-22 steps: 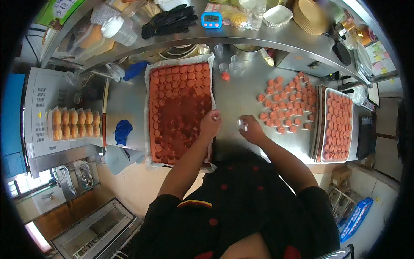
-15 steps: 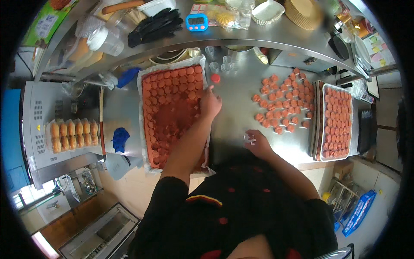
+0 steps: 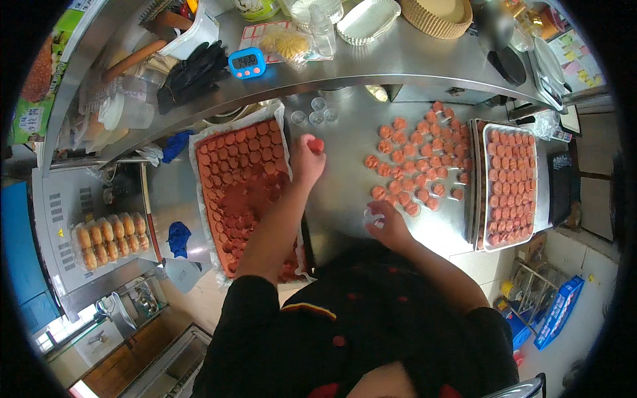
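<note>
My left hand (image 3: 307,163) is closed on a small red round piece (image 3: 317,145), just off the right edge of a large sheet of red cake (image 3: 249,189). The sheet is cut into rounds on a paper-lined tray (image 3: 198,219), and its middle has gaps where rounds are gone. At the counter's near side my right hand (image 3: 391,229) grips a small clear plastic cup (image 3: 371,217). Beyond it, to the right, many red cake rounds in clear cups (image 3: 424,161) stand close together on the steel counter (image 3: 335,192).
Several clear cups (image 3: 317,117) stand beyond my left hand. A tray of red rounds (image 3: 511,186) lies at the right. Above the counter's back runs a steel shelf (image 3: 371,66) bearing a blue timer (image 3: 246,63). Packed buns (image 3: 109,240) sit at the left.
My left hand has picked the red round piece up off the counter. My right hand keeps its grip on the clear cup. The whole view has shifted a little.
</note>
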Tool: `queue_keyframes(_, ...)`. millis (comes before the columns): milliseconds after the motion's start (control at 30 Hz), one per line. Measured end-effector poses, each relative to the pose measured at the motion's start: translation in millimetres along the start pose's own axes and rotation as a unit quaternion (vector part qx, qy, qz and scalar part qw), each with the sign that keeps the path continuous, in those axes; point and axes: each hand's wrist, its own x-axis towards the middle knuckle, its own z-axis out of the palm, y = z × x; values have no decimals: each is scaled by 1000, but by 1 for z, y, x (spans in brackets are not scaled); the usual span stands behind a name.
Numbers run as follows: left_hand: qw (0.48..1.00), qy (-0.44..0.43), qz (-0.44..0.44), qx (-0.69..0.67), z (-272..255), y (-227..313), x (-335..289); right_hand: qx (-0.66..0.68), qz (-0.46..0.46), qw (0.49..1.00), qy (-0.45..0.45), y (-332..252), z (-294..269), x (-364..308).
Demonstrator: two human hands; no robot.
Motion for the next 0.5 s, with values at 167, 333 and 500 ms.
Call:
queue_keyframes(167,961,-53,77,-262,-47,22,-90,10,-25,999,31,-52,3,26)
queue_keyframes(333,969,-43,131,-204,-111,56,-146,-13,-120,992,29,-84,34,28)
queue_keyframes(500,960,-2,249,-131,-147,49,-168,-35,-165,985,21,-98,72,15)
